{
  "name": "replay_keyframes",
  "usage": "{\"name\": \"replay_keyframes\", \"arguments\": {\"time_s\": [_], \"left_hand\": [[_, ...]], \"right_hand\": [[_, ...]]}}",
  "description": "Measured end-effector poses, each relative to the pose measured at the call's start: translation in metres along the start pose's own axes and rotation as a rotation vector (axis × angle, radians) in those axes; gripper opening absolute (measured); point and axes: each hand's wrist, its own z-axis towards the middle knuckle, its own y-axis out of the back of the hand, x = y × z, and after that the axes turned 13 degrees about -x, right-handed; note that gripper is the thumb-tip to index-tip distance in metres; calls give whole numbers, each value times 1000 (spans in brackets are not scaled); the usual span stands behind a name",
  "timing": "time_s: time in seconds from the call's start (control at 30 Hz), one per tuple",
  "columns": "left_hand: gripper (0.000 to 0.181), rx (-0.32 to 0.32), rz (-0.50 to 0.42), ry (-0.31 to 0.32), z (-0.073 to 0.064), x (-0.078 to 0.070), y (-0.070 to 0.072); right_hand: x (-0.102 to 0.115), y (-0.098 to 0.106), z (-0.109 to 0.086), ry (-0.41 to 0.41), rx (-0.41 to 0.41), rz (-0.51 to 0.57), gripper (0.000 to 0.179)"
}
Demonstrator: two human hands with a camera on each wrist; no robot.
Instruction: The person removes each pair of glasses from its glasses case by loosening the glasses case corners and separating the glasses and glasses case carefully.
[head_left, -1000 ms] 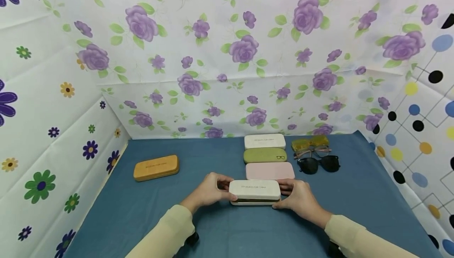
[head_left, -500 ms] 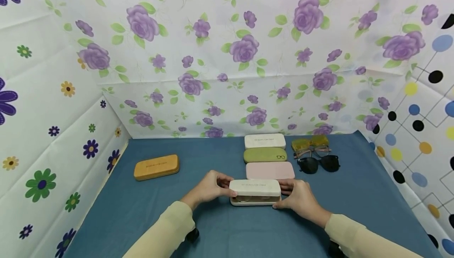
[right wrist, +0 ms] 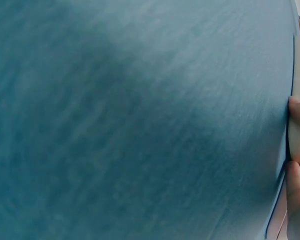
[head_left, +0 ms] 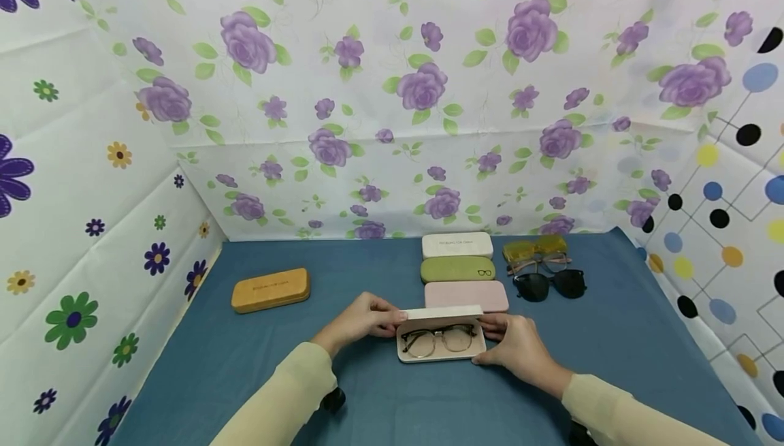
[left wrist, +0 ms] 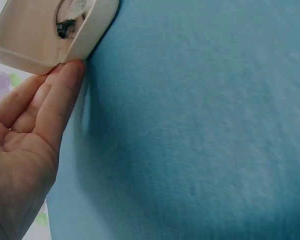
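Observation:
In the head view a white glasses case [head_left: 442, 359] lies on the blue cloth with its lid [head_left: 441, 312] tilted up and back. Inside rest eyeglasses [head_left: 459, 328] with dark upper rims and clear lenses. My left hand [head_left: 369, 318] grips the lid's left end, thumb on its edge; the left wrist view shows its fingers [left wrist: 60, 95] against the case's end. My right hand [head_left: 519, 345] holds the case's right end, thumb at the front corner and fingers behind. In the right wrist view, the thumb [right wrist: 299, 111] presses the case's side.
Behind the case a pink case [head_left: 467, 296], a green case [head_left: 450, 269] and another white case [head_left: 456, 245] form a column. Right of them lie dark sunglasses [head_left: 534, 287], clear glasses [head_left: 554, 262] and yellow-lensed glasses [head_left: 520, 250]. An orange case [head_left: 270, 290] lies at the left.
The white case's lid has swung from nearly closed to raised and tilted back, uncovering the eyeglasses inside. My left hand has risen slightly with the lid; the right has stayed nearly in place.

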Motion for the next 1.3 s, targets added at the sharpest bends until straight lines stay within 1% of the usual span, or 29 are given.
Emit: {"name": "replay_keyframes", "arguments": {"time_s": [0.03, 0.13, 0.2, 0.47, 0.67, 0.73, 0.87, 1.0, 1.1, 1.2, 1.3], "left_hand": [[45, 1, -12, 10, 1, 0, 1], [46, 8, -1, 35, 2, -1, 3], [46, 13, 2, 36, 3, -1, 3], [51, 2, 15, 79, 3, 2, 0], [54, -15, 26, 66, 2, 0, -1], [54, -20, 28, 64, 1, 0, -1], [57, -35, 20, 37, -5, 2, -2], [68, -79, 111, -40, -13, 6, -3], [77, -107, 220, -75, -16, 8, -6], [83, -104, 259, -67, -18, 8, -11], [85, -101, 265, -63, -19, 7, -13]], "right_hand": [[0, 0, -1, 4, 0, -7, 78], [1, 1, -2, 18, 0, -13, 77], [2, 1, -3, 22, -5, -12, 77], [0, -1, -6, -17, 8, -39, 79], [4, 1, -7, 2, -6, -36, 80], [5, 1, -8, 5, -2, -34, 81], [6, 0, -11, -5, 0, -39, 83], [6, -2, -12, 8, -6, -44, 85], [6, -1, -13, 15, 1, -49, 88], [8, 4, -14, 18, 8, -69, 89], [11, 10, -14, 60, -21, -102, 82]]}}
